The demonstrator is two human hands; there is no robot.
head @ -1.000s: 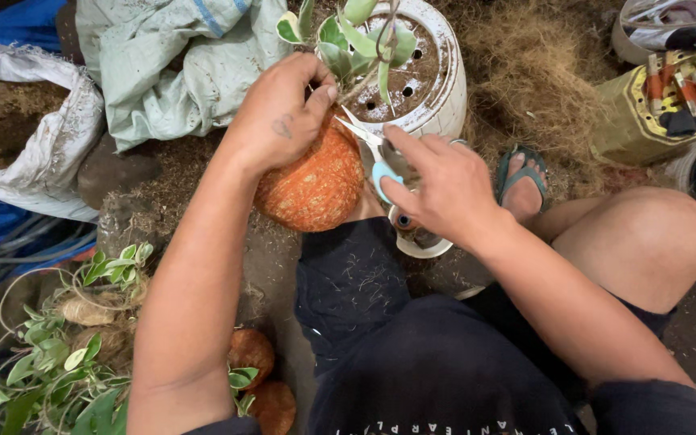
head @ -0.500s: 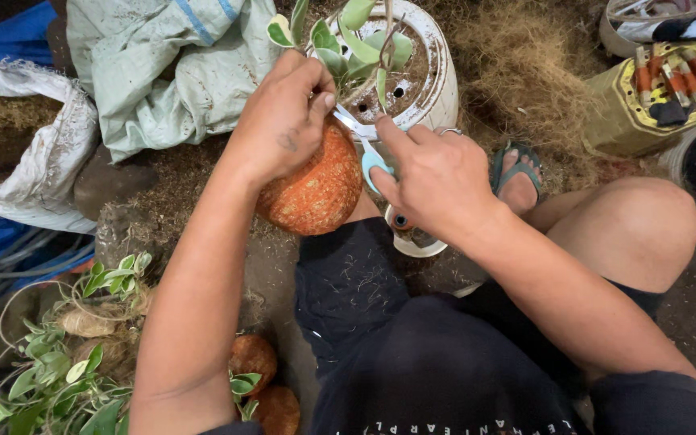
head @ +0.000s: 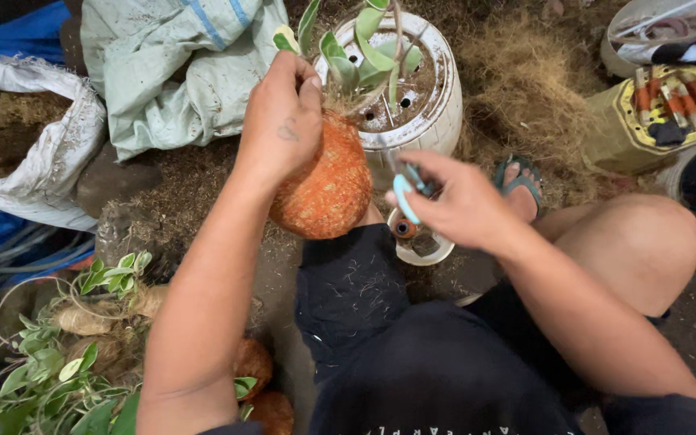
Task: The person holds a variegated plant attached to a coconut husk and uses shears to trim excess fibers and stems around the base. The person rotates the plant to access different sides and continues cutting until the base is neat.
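Orange net-wrapped ball (head: pixel 324 189) with green shoots: centre, held from above by left hand (head: pixel 283 121), fingers closed round its top. Wrap appears complete and tight; judged near finished, trimming probably left.
Scissors (head: pixel 406 189), light-blue handles: gripped in right hand (head: pixel 457 205), just right of ball; blades mostly hidden.
White pot (head: pixel 432 105) with soil and holes: far side, touching ball.
Small white spool (head: pixel 420 242): below right hand.
Leafy bundles (head: pixel 50 362): near left.
Sacks (head: pixel 34 177): far left.
Fibre pile (head: pixel 525 89): far right.
Open room: scant; pot, knees and sacks close in on all sides.
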